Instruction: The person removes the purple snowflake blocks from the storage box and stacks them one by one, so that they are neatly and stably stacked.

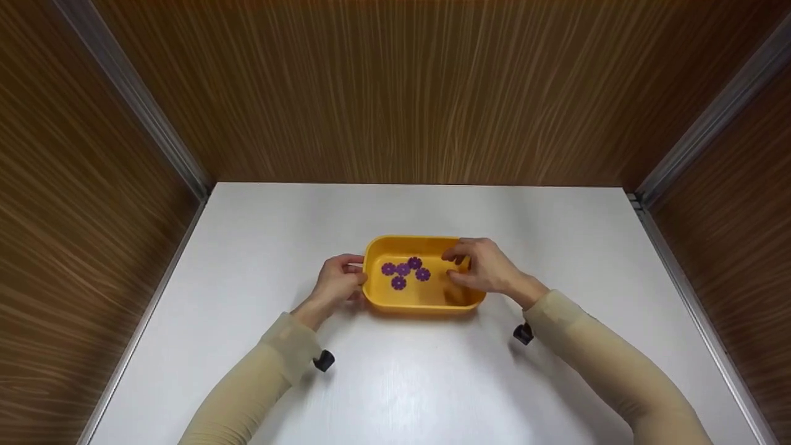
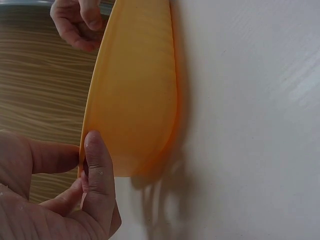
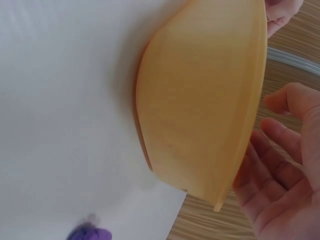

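Note:
A yellow plastic tray (image 1: 426,300) with raised walls sits on the white table. Several small purple flower-shaped pieces (image 1: 403,269) lie inside it, left of its middle. At the tray's left end my left hand (image 1: 338,281) pinches the rim; the thumb and fingers meet on that rim in the left wrist view. Over the tray's right end hangs my right hand (image 1: 488,266), its fingers spread and loosely bent above the inside. No held thing shows in that hand. A purple piece (image 3: 90,234), cut off by the right wrist view's lower edge, appears outside the tray.
The white tabletop (image 1: 420,383) extends around the tray. A wood-grain panel (image 1: 395,93) stands behind it, with similar panels at left and right. Metal rails (image 1: 145,99) run along the corners. A small black device (image 1: 523,334) hangs below each sleeve cuff.

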{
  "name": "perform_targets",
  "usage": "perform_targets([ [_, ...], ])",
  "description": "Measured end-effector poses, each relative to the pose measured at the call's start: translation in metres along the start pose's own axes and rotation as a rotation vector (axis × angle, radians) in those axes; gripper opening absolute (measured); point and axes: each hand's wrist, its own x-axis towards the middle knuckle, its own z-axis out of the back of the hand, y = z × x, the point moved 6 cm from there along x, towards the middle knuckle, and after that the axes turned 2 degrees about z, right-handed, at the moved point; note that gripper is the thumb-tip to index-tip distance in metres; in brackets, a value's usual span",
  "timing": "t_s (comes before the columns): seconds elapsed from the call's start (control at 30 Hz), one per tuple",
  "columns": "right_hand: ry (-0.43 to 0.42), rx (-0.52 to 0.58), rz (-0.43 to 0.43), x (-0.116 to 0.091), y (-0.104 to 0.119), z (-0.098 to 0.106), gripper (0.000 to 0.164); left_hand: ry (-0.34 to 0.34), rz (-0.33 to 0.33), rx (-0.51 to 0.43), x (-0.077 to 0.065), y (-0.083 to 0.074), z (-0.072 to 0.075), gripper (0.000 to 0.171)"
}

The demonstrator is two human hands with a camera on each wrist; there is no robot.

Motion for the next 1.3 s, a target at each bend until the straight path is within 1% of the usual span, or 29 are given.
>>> perform_targets([
  [0.07, 0.018, 0.006, -0.012, 0.004, -0.001, -0.004, 0.031, -0.002, 0.005, 0.001, 0.0, 0.0, 0.0, 0.047],
  [0.3, 0.062, -0.001, -0.02, 0.017, -0.001, -0.019, 0.032, 0.013, -0.019, -0.033, 0.001, 0.001, 0.0, 0.048],
  [0.37, 0.086, -0.006, -0.03, 0.02, -0.002, -0.023, 0.032, 0.011, -0.012, -0.026, 0.001, 0.0, 0.0, 0.048],
  [0.47, 0.112, -0.018, -0.021, 0.024, -0.002, -0.029, 0.034, 0.012, -0.004, -0.019, 0.001, 0.0, 0.0, 0.048],
  [0.57, 0.14, -0.037, -0.024, 0.026, -0.001, -0.034, 0.036, 0.016, 0.002, -0.019, 0.001, 0.001, -0.001, 0.047],
  [0.7, 0.186, -0.061, -0.067, 0.025, -0.003, -0.039, 0.04, 0.02, -0.002, -0.031, 0.001, 0.0, -0.001, 0.047],
  [0.83, 0.224, -0.059, -0.101, 0.025, -0.003, -0.044, 0.044, 0.019, -0.009, -0.031, 0.001, 0.0, 0.0, 0.046],
  [0.97, 0.253, -0.062, -0.094, 0.027, -0.002, -0.049, 0.045, 0.016, -0.008, -0.033, 0.001, 0.001, 0.0, 0.045],
  [1.1, 0.28, -0.096, -0.077, 0.028, 0.0, -0.054, 0.046, 0.019, -0.013, -0.038, 0.0, 0.001, 0.0, 0.045],
  [1.3, 0.309, -0.112, -0.117, 0.03, 0.0, -0.059, 0.049, 0.025, -0.035, -0.04, 0.0, 0.001, 0.001, 0.049],
])
